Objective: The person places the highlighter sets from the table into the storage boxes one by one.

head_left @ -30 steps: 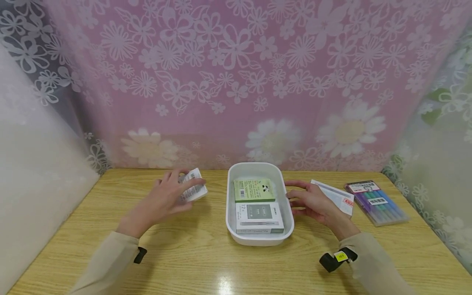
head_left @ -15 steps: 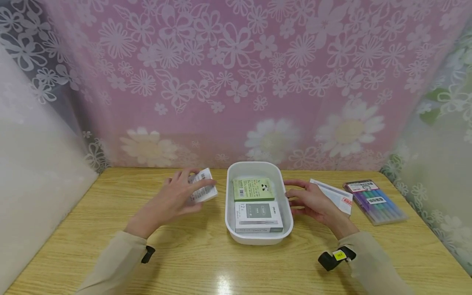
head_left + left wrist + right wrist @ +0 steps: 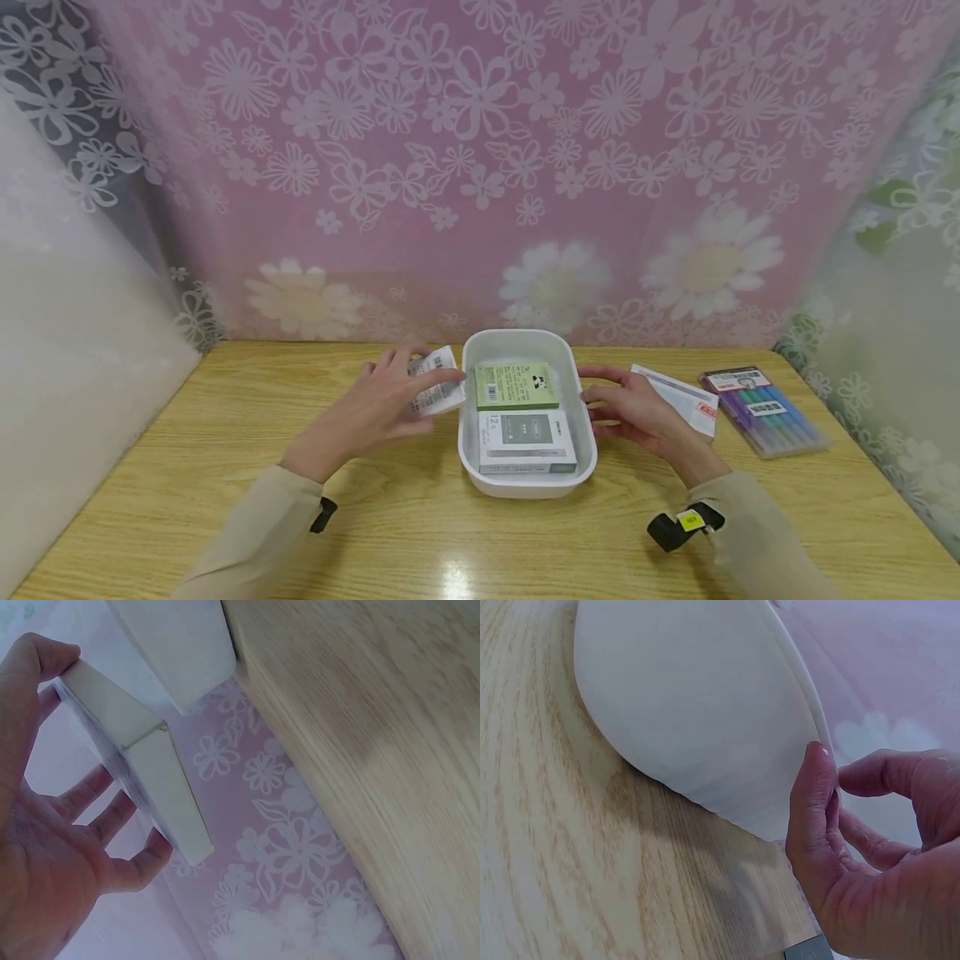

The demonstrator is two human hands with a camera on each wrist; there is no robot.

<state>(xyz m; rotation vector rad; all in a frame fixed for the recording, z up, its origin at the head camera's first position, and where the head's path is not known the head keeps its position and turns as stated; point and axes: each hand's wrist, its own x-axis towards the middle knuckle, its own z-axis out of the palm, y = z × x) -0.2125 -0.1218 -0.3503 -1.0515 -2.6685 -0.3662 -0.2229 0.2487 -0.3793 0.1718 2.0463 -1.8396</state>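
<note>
Beside one tub [image 3: 525,487], two hands [image 3: 367,410] [image 3: 641,410], left gripping apparently one box [image 3: 433,399].

before us the tub [image 3: 525,490] sits near the middle of the table [image 3: 382,533], and in it the far box [image 3: 513,387] lies behind the near box [image 3: 527,442]. left of the tub — just beside it — we have the left hand [image 3: 371,408] holding a carton [image 3: 437,402]; the right hand [image 3: 648,412] touches its right side, with a packet [image 3: 681,402] next to that hand and the pen pack [image 3: 768,417] farther right. a curtain [image 3: 480,167] hangs behind.
</note>
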